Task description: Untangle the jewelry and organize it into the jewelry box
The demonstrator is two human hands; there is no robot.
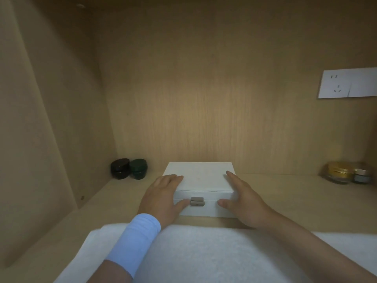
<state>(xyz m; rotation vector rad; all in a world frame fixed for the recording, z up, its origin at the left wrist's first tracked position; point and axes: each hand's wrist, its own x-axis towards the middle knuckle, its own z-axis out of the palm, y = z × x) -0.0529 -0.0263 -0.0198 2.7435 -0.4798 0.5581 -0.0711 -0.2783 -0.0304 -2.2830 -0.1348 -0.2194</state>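
Jewelry box (201, 176), white and closed, is placed on the wooden shelf (295, 193), just behind the white towel (204, 252). It is touched from both sides by the left hand (163, 197) and right hand (242, 199), with fingers straight and thumbs beside the clasp (197, 201). The clasp should probably be released first, while the base is kept steady.

A light wood-grain back panel (204, 99) and a matching side wall (40, 119) enclose the wooden surface (295, 199). A white socket plate (346, 83) sits upper right. Warm light pools mid-panel.
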